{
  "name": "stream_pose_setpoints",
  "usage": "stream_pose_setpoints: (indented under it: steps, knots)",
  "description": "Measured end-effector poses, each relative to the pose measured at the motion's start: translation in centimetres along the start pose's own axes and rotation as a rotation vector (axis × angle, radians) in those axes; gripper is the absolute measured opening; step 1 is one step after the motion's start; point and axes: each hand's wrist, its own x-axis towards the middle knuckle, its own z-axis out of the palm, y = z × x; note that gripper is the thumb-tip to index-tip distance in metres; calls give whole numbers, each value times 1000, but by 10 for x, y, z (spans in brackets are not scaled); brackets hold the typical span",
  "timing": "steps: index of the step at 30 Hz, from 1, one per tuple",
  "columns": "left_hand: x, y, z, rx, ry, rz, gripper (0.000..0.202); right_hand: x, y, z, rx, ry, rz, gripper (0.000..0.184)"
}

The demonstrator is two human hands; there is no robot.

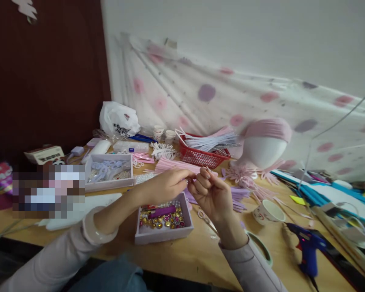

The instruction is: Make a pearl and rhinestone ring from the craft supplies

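1. Small piece pinched between both hands, held in the air above the gem tray; too small to identify.
2. Left hand has fingertips closed on the piece.
3. Right hand has fingers curled, thumb and forefinger nipping the same piece.
4. Purple tube lies in the gem tray.
5. White cup sits right of the hands, blue glue gun beyond it.
6. Red basket stands behind the hands.
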Motion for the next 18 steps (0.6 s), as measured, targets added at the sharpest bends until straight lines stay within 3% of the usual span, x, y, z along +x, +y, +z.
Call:
stream_pose_setpoints:
  steps: [2, 7, 12, 18]
  knots:
    - [6, 8, -4, 7, -16, -38, 31, 4, -7, 4, 48, 24, 7, 26]
    - [17, 16, -16, 143, 74, -107, 16, 19, -21, 6, 177, 60, 49, 25]
    - [26, 12, -28, 206, 96, -110, 19, 32, -25, 3, 305, 74, 147, 28]
    - [36, 3, -40, 218, 114, -100, 24, 45, -24, -5, 381, 65, 214, 16]
